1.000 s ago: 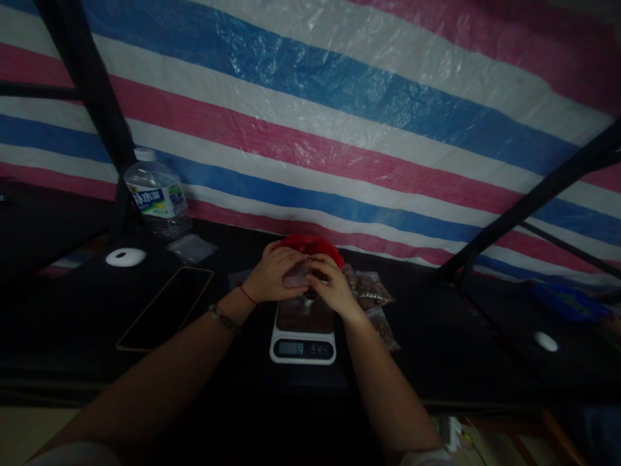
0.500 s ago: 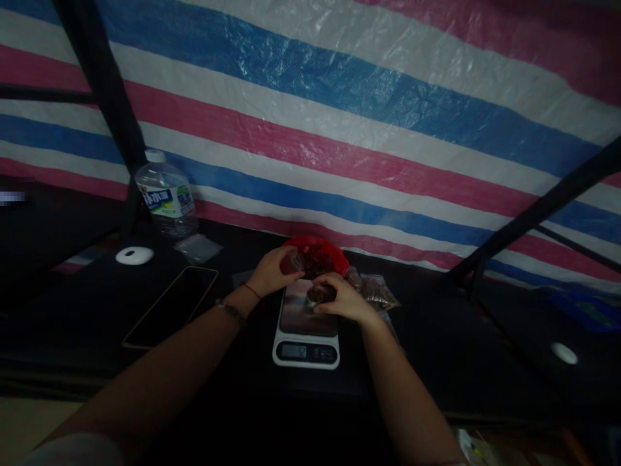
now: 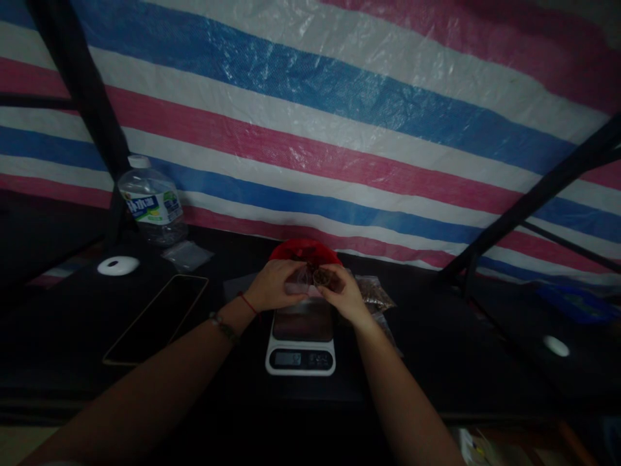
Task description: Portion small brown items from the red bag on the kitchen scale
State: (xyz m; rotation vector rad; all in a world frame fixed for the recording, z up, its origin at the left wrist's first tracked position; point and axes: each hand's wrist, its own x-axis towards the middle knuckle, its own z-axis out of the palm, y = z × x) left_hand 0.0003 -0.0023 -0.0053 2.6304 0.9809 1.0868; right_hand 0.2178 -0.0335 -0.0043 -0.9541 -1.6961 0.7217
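My left hand [image 3: 272, 286] pinches a small clear plastic bag [image 3: 301, 279] by its sides. Close against it on the right, my right hand [image 3: 348, 296] grips a small round cup [image 3: 321, 278] with brownish dried bits in it. The cup is tilted towards the bag's mouth; whether anything is falling in is too dark to tell. Both hands are above the far end of a white kitchen scale [image 3: 301, 364], whose plate is dark and shiny. Behind them stands a red bowl [image 3: 305, 247] with dark bits inside, partly hidden by my fingers.
Filled clear bags [image 3: 374, 293] lie right of the scale. Left are a phone [image 3: 158, 320], a flat plastic bag [image 3: 188, 255], a large bottle [image 3: 154, 207] and a white oval object [image 3: 118, 265]. A striped plastic sheet [image 3: 310, 149] hangs behind the black table [image 3: 451, 349].
My right hand has lifted the cup from over the scale plate and brought it up to the bag in my left hand. The view has shifted slightly.
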